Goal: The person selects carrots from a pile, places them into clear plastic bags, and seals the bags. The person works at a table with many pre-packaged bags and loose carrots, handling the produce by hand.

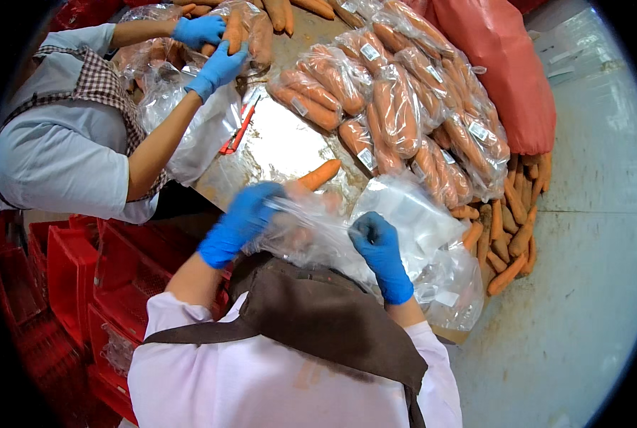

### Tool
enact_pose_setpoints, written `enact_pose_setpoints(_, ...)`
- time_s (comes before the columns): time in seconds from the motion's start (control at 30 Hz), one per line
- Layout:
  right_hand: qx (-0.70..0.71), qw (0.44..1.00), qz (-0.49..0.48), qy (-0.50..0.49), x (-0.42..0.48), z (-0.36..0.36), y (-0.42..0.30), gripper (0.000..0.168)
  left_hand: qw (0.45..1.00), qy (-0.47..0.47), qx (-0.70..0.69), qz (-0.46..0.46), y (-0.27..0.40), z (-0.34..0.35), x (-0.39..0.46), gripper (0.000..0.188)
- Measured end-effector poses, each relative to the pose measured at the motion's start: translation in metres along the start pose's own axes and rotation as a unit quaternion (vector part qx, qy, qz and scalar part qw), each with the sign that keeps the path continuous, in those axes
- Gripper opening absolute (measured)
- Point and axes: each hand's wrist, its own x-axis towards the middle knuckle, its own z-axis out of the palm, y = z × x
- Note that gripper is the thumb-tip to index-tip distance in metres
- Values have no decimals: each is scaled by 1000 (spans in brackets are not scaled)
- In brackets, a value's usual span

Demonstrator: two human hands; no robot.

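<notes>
My left hand [250, 220], in a blue glove and blurred, grips the gathered side of a clear plastic bag [326, 241]. Orange shapes like carrots show through the film beside that hand. My right hand [376, 252], also gloved, has its fingers curled on the bag's other end, so the film stretches between both hands. An orange carrot [321, 174] lies just beyond the left hand; whether its near end is inside the bag cannot be told. Flat clear plastic bags [404, 206] lie under and beyond my right hand.
Bagged carrots [396, 109] are heaped across the table. Loose carrots [516, 235] and a red sack [503, 75] lie at right. Red-handled pliers or cutters [239, 128] rest near a co-worker's gloved hands [219, 69], which handle carrots. Red crates [72, 273] stand lower left.
</notes>
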Motion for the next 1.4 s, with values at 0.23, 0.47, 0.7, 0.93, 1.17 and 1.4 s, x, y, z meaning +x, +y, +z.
enact_pose_setpoints(0.23, -49, 998, -31, -7, 63, 10, 51, 22, 965, 226, -42, -127, -52, -111, -61, 26)
enact_pose_setpoints(0.47, -499, 831, -238, -55, 141, 40, 88, 35, 944, 279, -134, -117, -26, -115, -56, 23)
enact_pose_setpoints(0.7, -546, 818, -115, -138, 131, 8, 31, 26, 954, 207, -160, -144, -20, -93, -50, 19)
enact_pose_setpoints(0.93, 321, 907, 259, -84, 26, -31, 30, 53, 975, -27, -137, -176, 8, -35, -13, 32)
enact_pose_setpoints(1.17, 610, 733, 278, -115, -26, -22, 26, 60, 953, -189, -197, -133, 52, 14, 45, 52)
enact_pose_setpoints(1.4, 118, 987, 73, 83, -38, -35, 5, 51, 913, -208, -341, -86, 66, 48, 62, 65)
